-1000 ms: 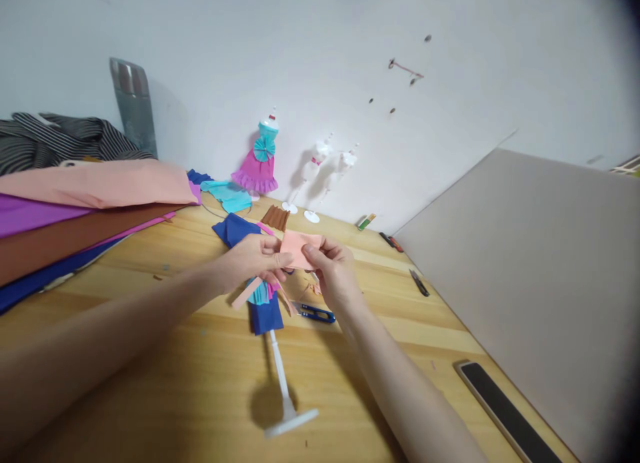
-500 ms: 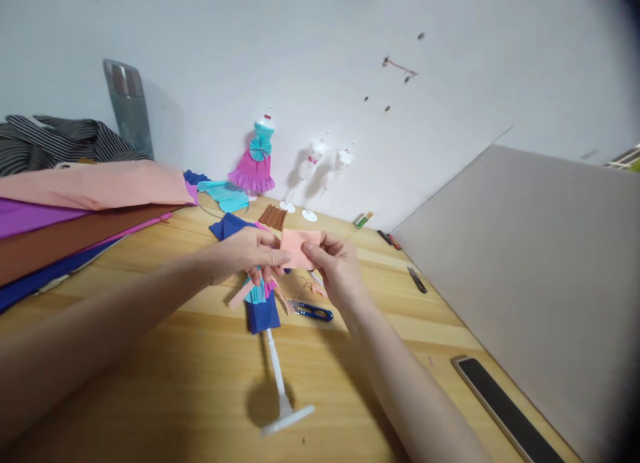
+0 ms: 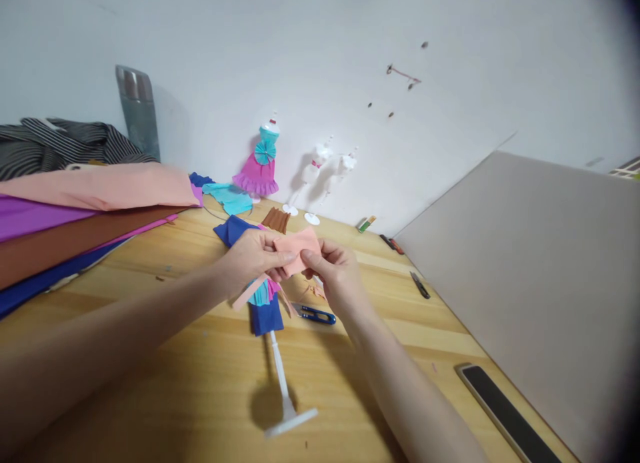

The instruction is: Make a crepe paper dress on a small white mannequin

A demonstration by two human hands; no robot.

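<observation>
The left hand (image 3: 253, 253) and right hand (image 3: 337, 271) pinched a pink paper (image 3: 301, 248) by its ends, fingers closed on it, holding it flat above the doll stand (image 3: 266, 315).

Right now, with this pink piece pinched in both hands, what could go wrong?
The pink piece is pinched at its edges by the left hand and right hand; tugging apart might tear or crease it. The blue snips lie on the table just below the right hand, so lowering it could catch them.
</observation>
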